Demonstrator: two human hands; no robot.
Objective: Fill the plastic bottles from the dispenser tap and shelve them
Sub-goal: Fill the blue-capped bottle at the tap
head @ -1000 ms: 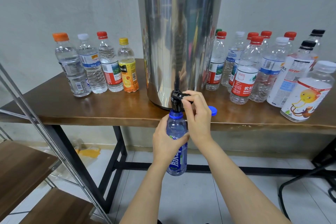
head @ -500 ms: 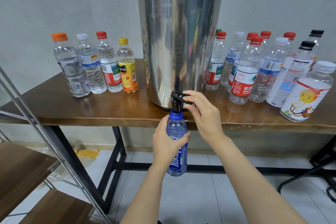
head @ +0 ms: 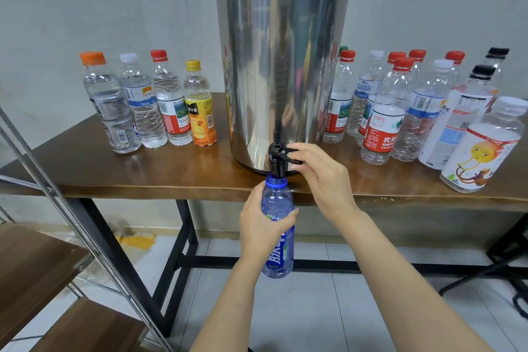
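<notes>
- Head view: the left hand (head: 263, 226) is wrapped round the upper body of the blue bottle (head: 278, 261), with the thumb on its near side and the fingers curled behind.
- The blue bottle is upright and uncapped, held in the air in front of the near edge of the table (head: 143, 177). Its mouth is directly under the tap (head: 276, 166) and touching or just short of the spout.
- The right hand (head: 325, 180) pinches the tap lever (head: 290, 155) between thumb and curled fingers; the lever points right.
- The tap sticks out low on the steel dispenser (head: 283, 66), which stands in the middle of the table.
- Whether water is flowing cannot be told.
- Left of the dispenser four capped bottles stand in a row, from the orange-capped bottle (head: 110, 106) to the yellow-capped bottle (head: 199, 106).
- To the right stands a crowded group of capped bottles (head: 383, 120).
- At the near left are the wooden shelves (head: 31, 260) of a metal rack.
</notes>
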